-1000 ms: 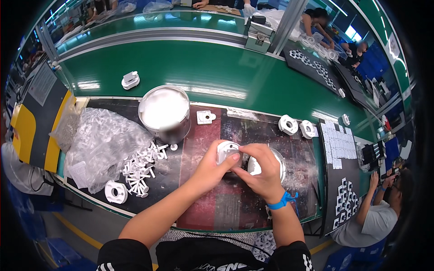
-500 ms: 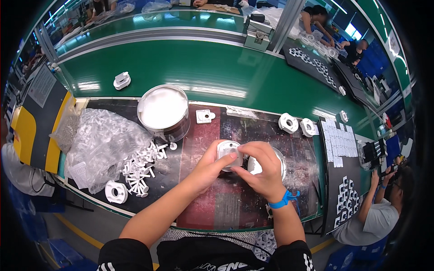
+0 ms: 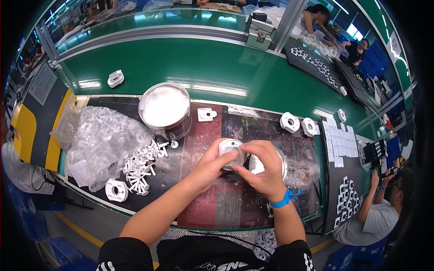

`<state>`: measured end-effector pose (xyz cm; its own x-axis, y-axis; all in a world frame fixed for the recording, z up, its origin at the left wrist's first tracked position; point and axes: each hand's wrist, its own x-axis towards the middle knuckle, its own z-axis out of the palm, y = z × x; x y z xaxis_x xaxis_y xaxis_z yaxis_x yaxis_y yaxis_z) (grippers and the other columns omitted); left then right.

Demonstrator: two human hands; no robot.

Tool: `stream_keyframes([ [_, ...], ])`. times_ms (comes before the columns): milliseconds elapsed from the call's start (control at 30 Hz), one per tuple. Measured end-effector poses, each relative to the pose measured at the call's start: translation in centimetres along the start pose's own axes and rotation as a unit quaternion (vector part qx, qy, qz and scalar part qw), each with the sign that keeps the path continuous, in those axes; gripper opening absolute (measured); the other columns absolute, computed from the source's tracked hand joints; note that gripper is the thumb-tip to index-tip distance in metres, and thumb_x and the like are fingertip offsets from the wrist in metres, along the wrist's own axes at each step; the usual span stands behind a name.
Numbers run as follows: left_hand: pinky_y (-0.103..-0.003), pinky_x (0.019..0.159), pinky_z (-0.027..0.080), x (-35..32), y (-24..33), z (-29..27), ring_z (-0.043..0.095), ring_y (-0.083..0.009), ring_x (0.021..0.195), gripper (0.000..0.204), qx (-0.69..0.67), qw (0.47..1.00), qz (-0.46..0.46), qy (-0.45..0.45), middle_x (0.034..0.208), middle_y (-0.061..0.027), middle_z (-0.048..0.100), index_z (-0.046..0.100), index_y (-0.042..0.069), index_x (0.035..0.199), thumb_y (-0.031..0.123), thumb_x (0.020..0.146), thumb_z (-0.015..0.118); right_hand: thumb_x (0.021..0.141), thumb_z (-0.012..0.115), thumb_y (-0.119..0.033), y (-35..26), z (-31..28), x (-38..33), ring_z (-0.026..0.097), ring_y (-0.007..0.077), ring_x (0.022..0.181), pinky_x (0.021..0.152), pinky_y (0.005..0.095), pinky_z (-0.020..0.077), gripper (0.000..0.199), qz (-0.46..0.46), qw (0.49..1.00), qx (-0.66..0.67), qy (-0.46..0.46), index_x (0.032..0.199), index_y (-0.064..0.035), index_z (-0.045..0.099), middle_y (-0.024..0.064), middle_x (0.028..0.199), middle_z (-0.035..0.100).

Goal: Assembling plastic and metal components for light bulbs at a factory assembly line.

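Observation:
Above the middle of the work mat, my left hand is closed around a round white plastic part, its thumb lying across the part's face. My right hand curls its thumb and fingertips against the right edge of that same part. Whether a small piece sits between the right fingertips is hidden. Partly under my right hand stands a round dish with white material in it. Farther back on the mat lies a flat white plastic piece with a hole.
A clear tub of white material stands back left, beside a plastic bag and loose white pegs. Ring-shaped white parts lie back right. Beyond runs a green belt. A person sits at the right.
On the green belt, the white part at the left has shifted further left and turned a little. Both my hands keep nearly the same grip and place.

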<state>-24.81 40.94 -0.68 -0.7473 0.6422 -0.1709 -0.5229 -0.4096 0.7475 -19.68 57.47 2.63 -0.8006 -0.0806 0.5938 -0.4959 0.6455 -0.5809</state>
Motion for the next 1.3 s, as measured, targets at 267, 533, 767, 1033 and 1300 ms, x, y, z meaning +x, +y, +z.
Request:
stream_keyframes([
  [267,-0.029,0.091,0.047,0.1,-0.5,-0.3,0.055,-0.0122,0.107,0.041,0.024,1.0,0.007,0.002,0.117,-0.0056,0.057,0.044,0.005,0.128,0.024,0.096,0.061,0.063,0.084,-0.008,0.3,-0.4,0.2,0.062,0.0289,0.089,0.078,0.0377,0.05,0.045,-0.028,0.998,-0.047,-0.019,0.103,-0.0041,0.066,0.0102,0.097,0.067],
  [533,-0.035,0.088,0.054,0.0,0.8,-0.1,0.064,-0.0237,0.104,0.034,-0.02,0.996,0.084,-0.001,0.117,-0.0189,0.061,0.039,0.003,0.125,0.017,0.098,0.056,0.069,0.078,-0.008,-0.5,0.5,-0.9,0.061,0.0278,0.077,0.07,0.0383,0.0488,0.03,-0.081,0.993,-0.07,0.058,0.096,-0.0063,0.066,0.0085,0.085,0.064],
  [767,-0.041,0.1,0.046,-3.1,3.9,-0.2,0.06,-0.0295,0.115,0.054,0.199,0.911,0.291,-0.215,0.121,-0.0227,0.059,0.038,0.0,0.127,0.014,0.085,0.069,0.069,0.071,-0.005,-1.2,1.6,-1.4,0.064,0.0295,0.061,0.059,0.0349,0.0524,0.014,-0.143,0.99,0.005,0.014,0.08,-0.0045,0.063,0.0111,0.071,0.063],
  [1033,-0.036,0.095,0.045,-5.2,5.0,-0.3,0.056,-0.0207,0.112,0.061,0.277,0.873,0.246,-0.318,0.12,-0.0122,0.057,0.044,-0.001,0.13,0.029,0.083,0.07,0.084,0.066,-0.011,-3.5,4.3,1.0,0.064,0.0304,0.087,0.073,0.036,0.052,0.03,-0.095,0.987,-0.005,-0.131,0.113,-0.0042,0.061,0.0138,0.101,0.06],
  [1300,-0.031,0.086,0.043,-5.3,3.0,2.3,0.052,-0.0164,0.099,0.046,0.262,0.793,0.102,-0.54,0.105,-0.0058,0.054,0.048,0.003,0.12,0.032,0.09,0.066,0.083,0.063,-0.009,-3.7,13.5,3.5,0.059,0.032,0.078,0.068,0.0417,0.0507,0.037,-0.093,0.969,-0.166,-0.16,0.12,-0.0066,0.056,0.0126,0.091,0.054],
])
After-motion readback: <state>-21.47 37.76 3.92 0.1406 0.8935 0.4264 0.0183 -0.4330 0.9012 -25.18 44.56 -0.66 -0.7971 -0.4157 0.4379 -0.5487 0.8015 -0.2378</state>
